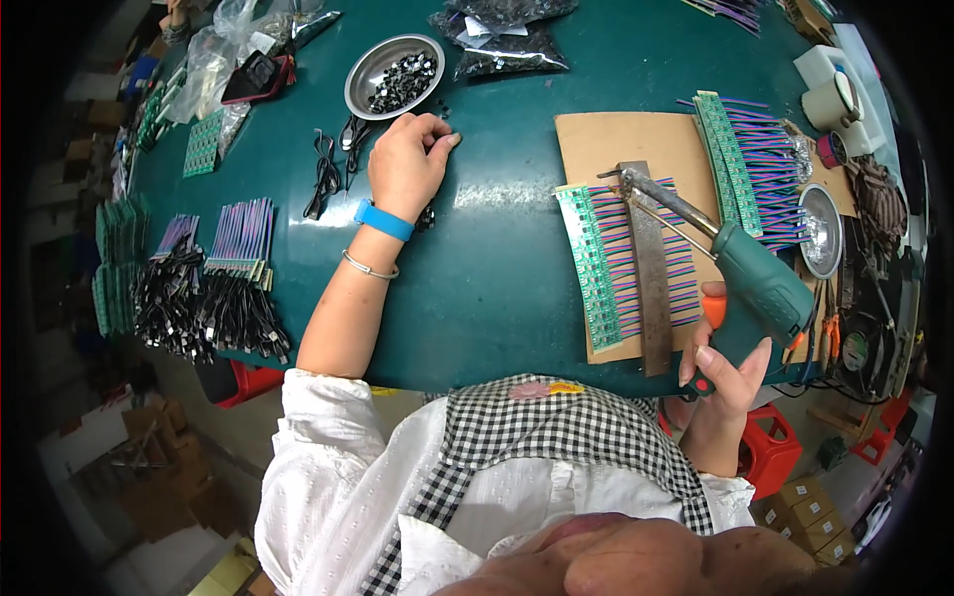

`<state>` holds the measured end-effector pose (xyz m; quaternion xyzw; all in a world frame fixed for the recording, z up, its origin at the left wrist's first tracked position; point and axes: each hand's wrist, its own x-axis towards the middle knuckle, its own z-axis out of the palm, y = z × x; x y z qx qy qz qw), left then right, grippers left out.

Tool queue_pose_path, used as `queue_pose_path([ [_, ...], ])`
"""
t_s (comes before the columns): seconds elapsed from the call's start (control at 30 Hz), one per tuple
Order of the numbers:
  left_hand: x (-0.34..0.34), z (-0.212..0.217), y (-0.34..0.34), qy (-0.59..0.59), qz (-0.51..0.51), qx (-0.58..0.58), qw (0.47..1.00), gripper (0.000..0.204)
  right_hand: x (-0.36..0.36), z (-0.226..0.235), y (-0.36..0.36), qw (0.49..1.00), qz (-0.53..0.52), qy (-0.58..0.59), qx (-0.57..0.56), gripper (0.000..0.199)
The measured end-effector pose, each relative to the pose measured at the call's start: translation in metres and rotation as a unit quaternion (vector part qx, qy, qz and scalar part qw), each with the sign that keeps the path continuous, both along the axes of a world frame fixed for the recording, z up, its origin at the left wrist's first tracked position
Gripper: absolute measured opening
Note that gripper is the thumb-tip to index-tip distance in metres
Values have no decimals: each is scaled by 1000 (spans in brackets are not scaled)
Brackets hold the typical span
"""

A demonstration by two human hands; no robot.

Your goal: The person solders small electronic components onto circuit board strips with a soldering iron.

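My right hand [730, 382] is wrapped round the handle of a green soldering gun [763, 283] with an orange trigger, its fingers partly hidden. The gun's metal tip points left, over the upper end of a flat metal bar [651, 288]. That bar lies across coloured wires joined to a strip of green circuit boards [588, 263] on a cardboard sheet [626, 134]. My left hand [407, 164] rests on the table just below a metal bowl [356, 91] of small black and silver parts. Its fingers are curled and the thumb meets the forefinger; whatever they may pinch is too small to make out.
Bundles of black cables with purple wires [238, 238] lie at the left of the green table [487, 298]. Another wired board strip [728, 164] and a small metal dish [821, 233] are at the right. Bagged black parts [512, 50] sit at the back. A red stool [770, 447] stands below.
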<state>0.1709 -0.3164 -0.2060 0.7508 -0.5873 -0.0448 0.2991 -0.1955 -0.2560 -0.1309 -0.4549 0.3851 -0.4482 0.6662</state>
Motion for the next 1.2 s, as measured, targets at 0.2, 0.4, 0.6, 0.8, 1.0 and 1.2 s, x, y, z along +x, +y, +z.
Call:
queue_pose_path([
  [0.2, -19, 22, 11, 98, -32, -26, 994, 5, 16, 10, -1, 998, -59, 11, -17, 61],
  [0.4, -96, 76, 53, 443, -240, 26, 864, 3, 28, 7, -7, 999, 47, 5, -22, 50],
  [0.6, -128, 84, 73, 460, -326, 75, 823, 10, 54, -6, -5, 993, 74, 39, -85, 56],
  [0.8, -132, 78, 75, 508, -324, 74, 795, 10, 52, -8, -5, 994, 43, 44, -88, 55],
  [1.0, -128, 77, 77, 370, -347, 72, 859, 10, 50, -8, -6, 993, 57, 76, -75, 55],
  [1.2, -125, 76, 79, 347, -365, 82, 860, 9, 51, -5, -2, 995, 60, 80, -21, 53],
])
